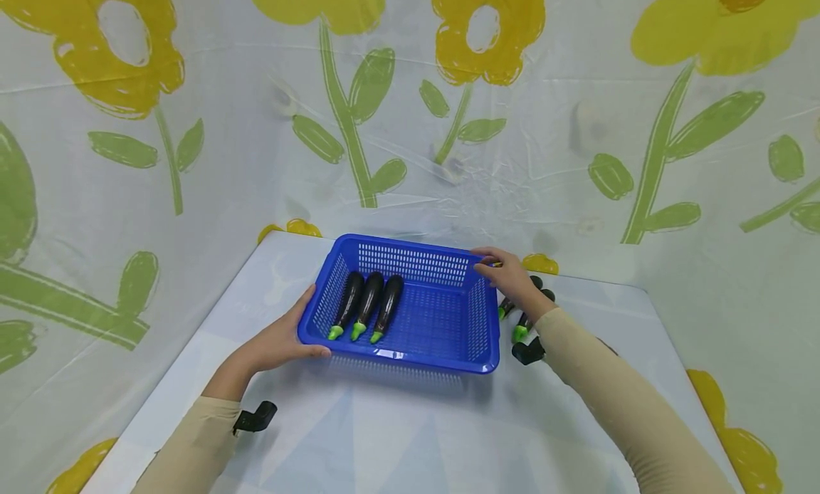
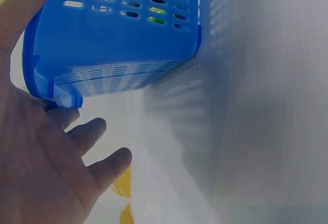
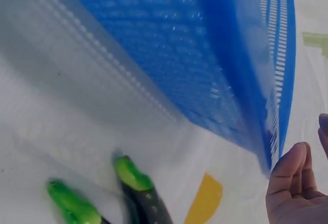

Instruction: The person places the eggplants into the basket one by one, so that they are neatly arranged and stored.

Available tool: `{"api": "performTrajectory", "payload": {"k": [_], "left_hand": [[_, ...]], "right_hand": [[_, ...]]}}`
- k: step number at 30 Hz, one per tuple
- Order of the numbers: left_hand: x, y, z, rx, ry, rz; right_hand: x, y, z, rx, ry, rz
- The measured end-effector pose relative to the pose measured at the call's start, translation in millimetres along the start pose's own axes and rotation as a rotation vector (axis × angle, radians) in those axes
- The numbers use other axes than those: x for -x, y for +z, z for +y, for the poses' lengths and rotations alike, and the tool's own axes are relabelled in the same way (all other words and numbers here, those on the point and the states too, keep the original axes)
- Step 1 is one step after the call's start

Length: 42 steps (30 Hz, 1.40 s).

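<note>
A blue plastic basket (image 1: 423, 316) with slotted walls holds three dark eggplants (image 1: 368, 305) side by side at its left. My left hand (image 1: 282, 342) grips the front-left corner of the basket, thumb along the front rim and fingers spread along the left side. In the left wrist view, that hand (image 2: 46, 147) lies against the corner of the basket (image 2: 113, 39). My right hand (image 1: 509, 277) is at the back-right corner, relaxed fingers touching the rim. In the right wrist view, the thumb of this hand (image 3: 300, 188) stands apart from the basket (image 3: 169, 44).
Two more eggplants (image 1: 525, 325) lie on the table just right of the basket, partly hidden by my right hand and forearm. Their green stem ends (image 3: 134, 174) show in the right wrist view. The white table (image 1: 397, 437) stands against a flower-printed sheet (image 1: 410, 124).
</note>
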<state>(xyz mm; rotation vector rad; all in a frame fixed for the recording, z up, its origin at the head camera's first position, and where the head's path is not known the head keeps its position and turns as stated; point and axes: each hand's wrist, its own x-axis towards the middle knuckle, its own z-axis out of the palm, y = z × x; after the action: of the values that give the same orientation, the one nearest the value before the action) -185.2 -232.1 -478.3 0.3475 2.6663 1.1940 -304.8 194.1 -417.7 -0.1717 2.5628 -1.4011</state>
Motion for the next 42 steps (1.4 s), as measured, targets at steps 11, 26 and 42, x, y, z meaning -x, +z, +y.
{"api": "performTrajectory", "payload": {"k": [11,26,42], "left_hand": [[-0.2,0.0,-0.4,-0.003,-0.012,0.000],[1.5,-1.5,3.0,-0.017,-0.009,0.004],[1.1,-0.8,2.7,-0.024,0.005,0.001]], "right_hand": [[2.5,-13.6,25.6,-0.022,0.014,0.092],[6.2,-31.8,58.7,-0.041,0.069,0.183],[19.6,-46.3,93.6,0.168,0.066,0.248]]}}
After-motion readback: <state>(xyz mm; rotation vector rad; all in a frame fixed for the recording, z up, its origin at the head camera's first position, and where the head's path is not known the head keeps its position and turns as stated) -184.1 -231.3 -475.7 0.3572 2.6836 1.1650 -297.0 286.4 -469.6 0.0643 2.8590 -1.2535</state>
